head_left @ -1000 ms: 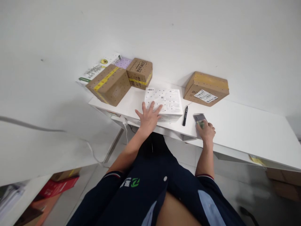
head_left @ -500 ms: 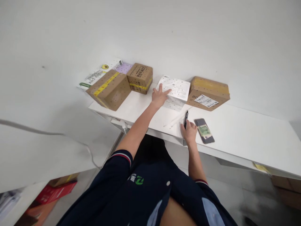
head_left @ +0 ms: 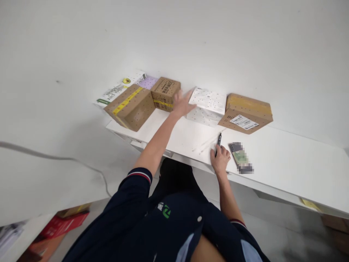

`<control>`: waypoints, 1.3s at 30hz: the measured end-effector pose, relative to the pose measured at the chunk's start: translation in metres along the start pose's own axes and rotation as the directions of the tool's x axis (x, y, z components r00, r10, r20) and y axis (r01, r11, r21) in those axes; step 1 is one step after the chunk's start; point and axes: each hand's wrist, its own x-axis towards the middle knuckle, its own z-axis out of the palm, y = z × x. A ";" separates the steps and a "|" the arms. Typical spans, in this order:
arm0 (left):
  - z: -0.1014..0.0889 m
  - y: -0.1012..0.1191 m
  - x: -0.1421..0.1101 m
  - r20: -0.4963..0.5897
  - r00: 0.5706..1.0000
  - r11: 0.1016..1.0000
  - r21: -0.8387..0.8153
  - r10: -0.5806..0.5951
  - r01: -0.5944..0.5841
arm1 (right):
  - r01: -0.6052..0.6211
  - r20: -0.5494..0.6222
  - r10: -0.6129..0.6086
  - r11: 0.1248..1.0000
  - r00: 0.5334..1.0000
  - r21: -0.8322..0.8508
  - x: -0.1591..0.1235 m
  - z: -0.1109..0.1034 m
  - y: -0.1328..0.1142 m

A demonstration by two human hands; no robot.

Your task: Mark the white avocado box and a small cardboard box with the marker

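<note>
My left hand (head_left: pixel 182 103) reaches far over the white table (head_left: pixel 283 160), blurred, fingers spread, at the left edge of a white dotted parcel (head_left: pixel 207 104) that leans against a brown box with a label (head_left: pixel 245 113) by the wall. My right hand (head_left: pixel 219 158) rests near the table's front edge with its fingers curled on a black pen (head_left: pixel 218 142). A phone (head_left: pixel 241 157) lies just right of that hand.
Two brown boxes with yellow tape (head_left: pixel 131 107) (head_left: pixel 165 93) and a flat printed box (head_left: pixel 121 86) stand at the table's left end. A cable (head_left: pixel 54 158) runs along the left. Red and brown boxes (head_left: pixel 64 222) lie on the floor at lower left.
My left hand has pushed the white parcel from the front edge to the back by the labelled box. My right hand set down the phone and moved left onto the pen.
</note>
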 end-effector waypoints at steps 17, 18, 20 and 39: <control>-0.036 -0.058 0.029 0.069 0.970 0.938 0.279 -0.233 0.206 | 0.017 -0.027 -0.017 1.000 0.999 -0.013 0.000 0.005 0.001; -0.034 -0.052 0.023 0.067 0.971 0.939 0.277 -0.230 0.203 | 0.013 -0.024 -0.013 1.000 1.000 -0.008 0.000 0.005 0.001; -0.031 -0.040 0.007 0.066 0.971 0.940 0.275 -0.230 0.204 | 0.006 -0.016 -0.006 1.000 1.000 0.003 0.000 0.004 0.001; -0.035 -0.003 -0.204 0.112 0.994 0.983 0.181 0.009 -0.029 | -0.034 0.025 0.034 0.999 0.999 0.021 0.001 -0.004 -0.001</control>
